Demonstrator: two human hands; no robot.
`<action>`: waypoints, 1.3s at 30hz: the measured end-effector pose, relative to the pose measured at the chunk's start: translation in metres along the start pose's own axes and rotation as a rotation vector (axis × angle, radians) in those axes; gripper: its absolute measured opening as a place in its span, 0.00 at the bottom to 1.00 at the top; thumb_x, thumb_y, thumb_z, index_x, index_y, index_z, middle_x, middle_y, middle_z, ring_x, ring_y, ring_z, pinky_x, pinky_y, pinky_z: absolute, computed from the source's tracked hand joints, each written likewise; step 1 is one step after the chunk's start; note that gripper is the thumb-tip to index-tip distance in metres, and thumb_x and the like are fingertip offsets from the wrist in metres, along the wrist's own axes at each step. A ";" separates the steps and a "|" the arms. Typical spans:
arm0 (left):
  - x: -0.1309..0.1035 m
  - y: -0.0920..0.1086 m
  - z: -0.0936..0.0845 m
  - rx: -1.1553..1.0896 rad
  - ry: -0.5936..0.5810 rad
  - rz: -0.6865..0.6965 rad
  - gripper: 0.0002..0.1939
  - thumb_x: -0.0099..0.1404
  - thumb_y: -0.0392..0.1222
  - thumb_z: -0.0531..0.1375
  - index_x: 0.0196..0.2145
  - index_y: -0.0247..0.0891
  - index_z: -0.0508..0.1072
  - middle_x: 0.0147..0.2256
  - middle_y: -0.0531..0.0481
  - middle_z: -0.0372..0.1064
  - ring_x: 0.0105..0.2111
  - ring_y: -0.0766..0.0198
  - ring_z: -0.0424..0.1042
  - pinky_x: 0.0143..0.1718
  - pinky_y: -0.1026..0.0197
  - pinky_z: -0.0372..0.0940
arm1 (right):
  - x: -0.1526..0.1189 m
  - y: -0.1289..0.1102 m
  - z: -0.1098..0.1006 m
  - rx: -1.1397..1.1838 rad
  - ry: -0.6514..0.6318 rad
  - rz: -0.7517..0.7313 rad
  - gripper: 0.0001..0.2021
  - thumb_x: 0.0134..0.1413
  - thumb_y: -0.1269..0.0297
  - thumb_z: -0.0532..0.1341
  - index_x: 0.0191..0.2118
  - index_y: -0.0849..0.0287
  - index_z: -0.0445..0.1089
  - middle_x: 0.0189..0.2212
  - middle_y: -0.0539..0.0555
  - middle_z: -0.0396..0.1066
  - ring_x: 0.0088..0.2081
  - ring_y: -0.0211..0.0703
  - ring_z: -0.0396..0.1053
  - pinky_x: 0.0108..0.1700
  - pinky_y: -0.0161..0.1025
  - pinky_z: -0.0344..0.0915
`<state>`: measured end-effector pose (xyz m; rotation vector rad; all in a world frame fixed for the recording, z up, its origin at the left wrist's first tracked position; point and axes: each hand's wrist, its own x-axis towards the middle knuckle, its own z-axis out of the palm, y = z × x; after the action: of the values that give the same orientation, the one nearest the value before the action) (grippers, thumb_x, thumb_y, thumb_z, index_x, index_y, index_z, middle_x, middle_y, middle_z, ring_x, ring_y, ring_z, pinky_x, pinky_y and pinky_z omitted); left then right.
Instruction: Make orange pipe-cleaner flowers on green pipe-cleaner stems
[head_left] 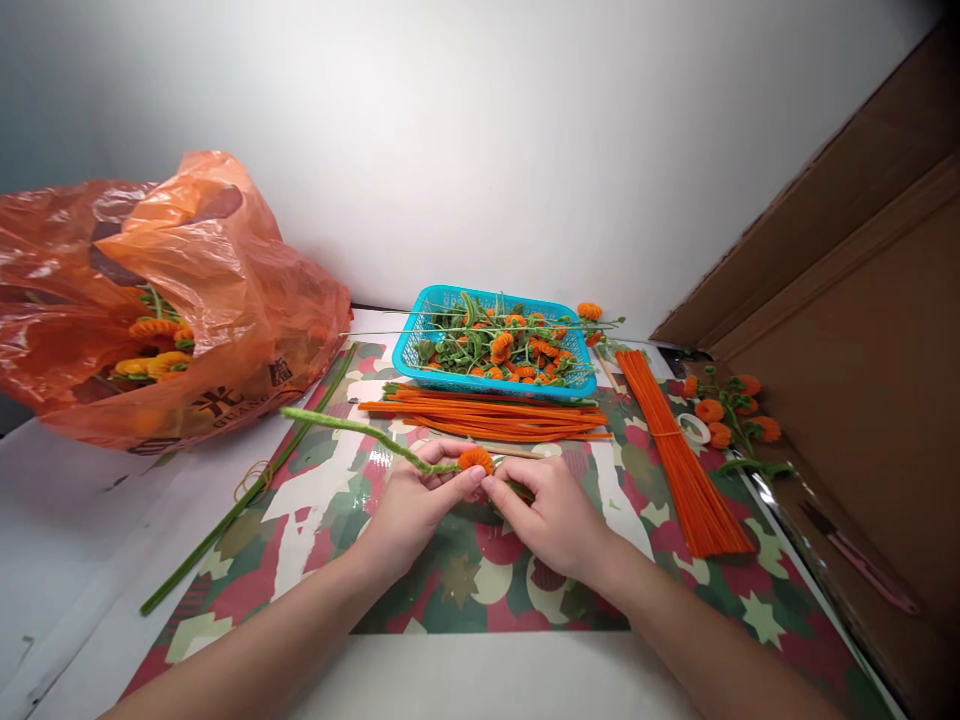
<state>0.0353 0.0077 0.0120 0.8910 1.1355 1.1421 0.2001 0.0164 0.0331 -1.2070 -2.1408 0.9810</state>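
Note:
Above the patterned mat, both hands meet at a small orange pipe-cleaner flower (475,460). My left hand (424,495) is closed on it, thumb against the petals. A green pipe-cleaner stem (352,425) runs from the flower through the left fingers and out to the upper left. My right hand (551,505) pinches at the flower's right lower side, its thumb tip beside the left thumb. A bit of green shows under the right fingers, mostly hidden. Just behind the hands lies a loose bunch of orange pipe cleaners (487,415).
A blue basket (405,350) of green-and-orange flower pieces stands at the back. An orange plastic bag (247,260) with flowers is at left, near green pipe cleaners (217,535). At right lie a tied orange bundle (679,455), white tape roll (694,429), finished flowers (742,415) and a pink-handled knife (874,575).

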 end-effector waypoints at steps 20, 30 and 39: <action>0.002 -0.009 -0.003 -0.148 -0.063 -0.034 0.12 0.53 0.42 0.69 0.34 0.37 0.73 0.32 0.53 0.72 0.28 0.68 0.71 0.29 0.66 0.67 | 0.001 0.006 0.004 -0.196 0.127 -0.223 0.14 0.61 0.68 0.50 0.23 0.58 0.59 0.19 0.48 0.61 0.23 0.34 0.58 0.29 0.34 0.51; 0.001 -0.013 -0.003 -0.126 -0.045 -0.048 0.15 0.51 0.44 0.69 0.38 0.40 0.75 0.34 0.52 0.73 0.30 0.66 0.72 0.30 0.66 0.68 | 0.000 0.010 0.011 -0.224 0.174 -0.200 0.13 0.59 0.70 0.50 0.23 0.59 0.61 0.19 0.49 0.63 0.23 0.35 0.60 0.30 0.34 0.53; 0.002 -0.012 -0.002 -0.203 -0.053 -0.101 0.17 0.52 0.42 0.70 0.40 0.39 0.74 0.30 0.53 0.72 0.27 0.69 0.71 0.31 0.67 0.68 | 0.001 0.009 0.012 -0.194 0.131 -0.115 0.13 0.59 0.69 0.50 0.23 0.59 0.59 0.19 0.48 0.61 0.23 0.35 0.58 0.29 0.34 0.51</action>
<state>0.0358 0.0069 -0.0004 0.6950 0.9905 1.1222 0.1959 0.0160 0.0192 -1.1864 -2.2122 0.6391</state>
